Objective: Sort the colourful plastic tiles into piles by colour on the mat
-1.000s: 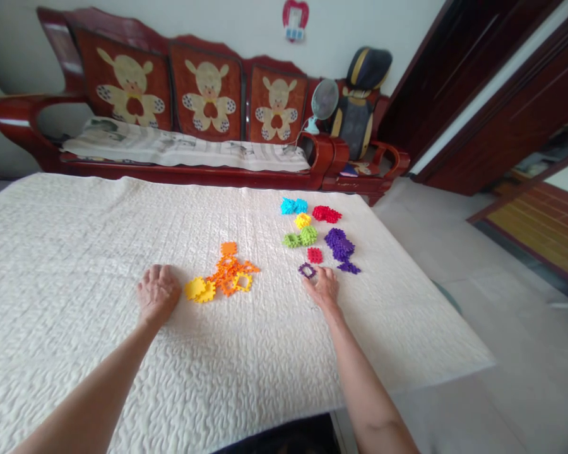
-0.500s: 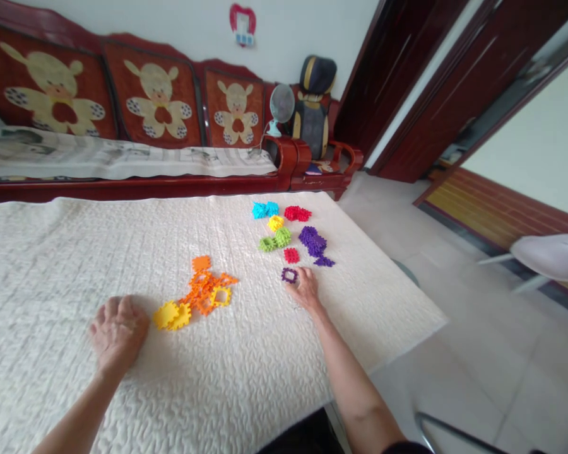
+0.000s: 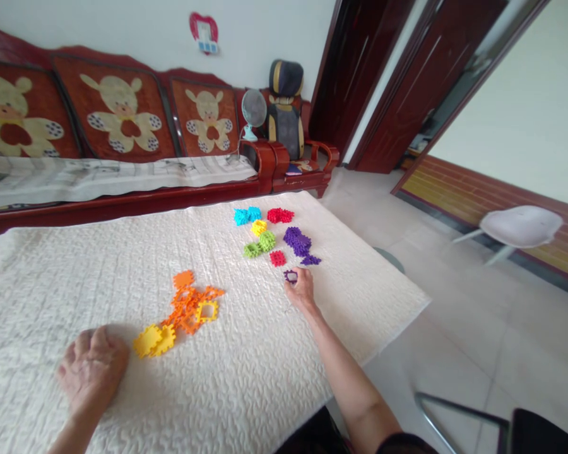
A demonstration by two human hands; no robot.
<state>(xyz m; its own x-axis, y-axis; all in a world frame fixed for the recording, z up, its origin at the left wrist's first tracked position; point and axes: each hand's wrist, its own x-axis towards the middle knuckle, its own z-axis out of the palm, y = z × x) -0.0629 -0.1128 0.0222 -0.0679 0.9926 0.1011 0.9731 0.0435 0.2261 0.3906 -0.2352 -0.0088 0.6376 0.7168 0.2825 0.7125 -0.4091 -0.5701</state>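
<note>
The right hand (image 3: 300, 287) grips a squarish purple frame (image 3: 286, 277) at its ten o'clock, opening facing the viewer, long axis indistinct; the left hand's (image 3: 93, 366) grip I cannot tell.

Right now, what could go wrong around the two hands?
The right hand appears to pinch the purple frame at one edge, so it could twist or slip.
The red square lies close by and might get nudged.
The left hand rests near the overlapping yellow pieces; a sideways shift could push them apart.
</note>
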